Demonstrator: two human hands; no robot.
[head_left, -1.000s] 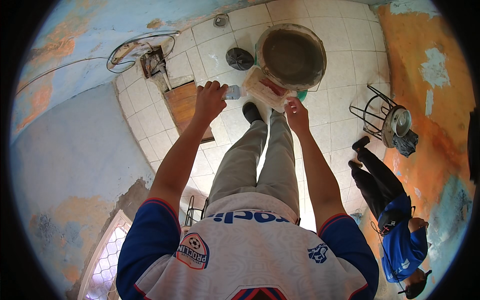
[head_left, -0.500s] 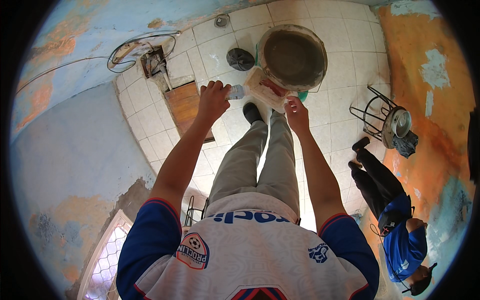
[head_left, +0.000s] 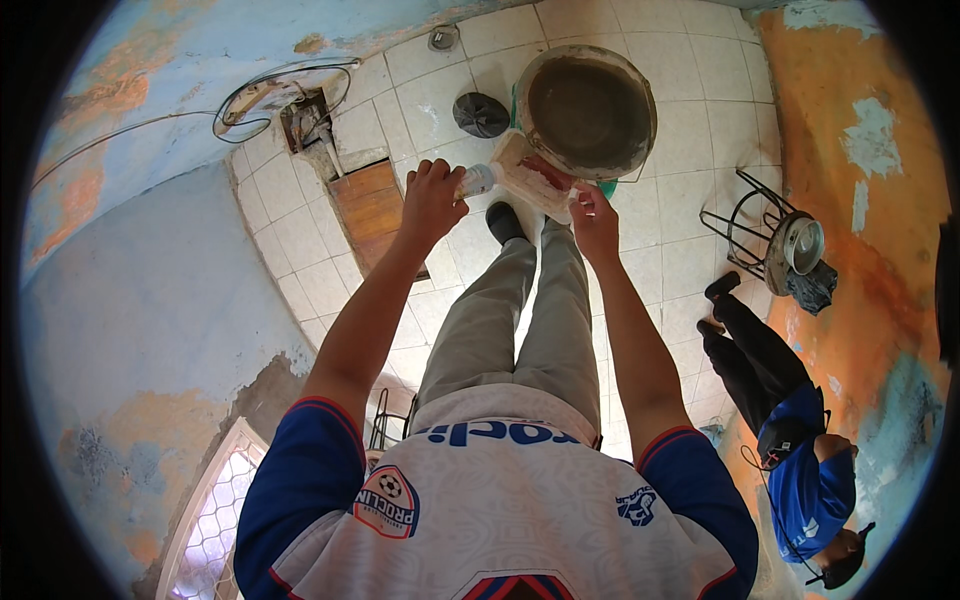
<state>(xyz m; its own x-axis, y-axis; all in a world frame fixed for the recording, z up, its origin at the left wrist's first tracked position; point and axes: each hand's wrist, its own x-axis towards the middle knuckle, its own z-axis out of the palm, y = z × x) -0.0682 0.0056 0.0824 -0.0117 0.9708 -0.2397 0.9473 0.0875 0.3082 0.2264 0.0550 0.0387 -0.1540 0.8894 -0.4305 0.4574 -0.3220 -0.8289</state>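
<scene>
My left hand is closed around a clear plastic bottle, held on its side with the neck pointing right over the edge of a pale rectangular tub. Inside the tub lie reddish stuff and a white patch; what they are, I cannot make out. At the tub's near right corner, my right hand pinches the rim between thumb and fingers. Just beyond the tub stands a large round bucket with a grey, mud-coloured inside. A green thing shows partly beneath the tub and bucket.
A black bundle lies on the tiled floor left of the bucket. Further left are a wooden board and a wall opening with cables. At right, a stool carries a metal bowl; a person in blue is beside the orange wall.
The bottle has tipped slightly, its neck end rising toward the tub. The white patch in the tub looks larger. My right hand keeps its grip on the rim.
</scene>
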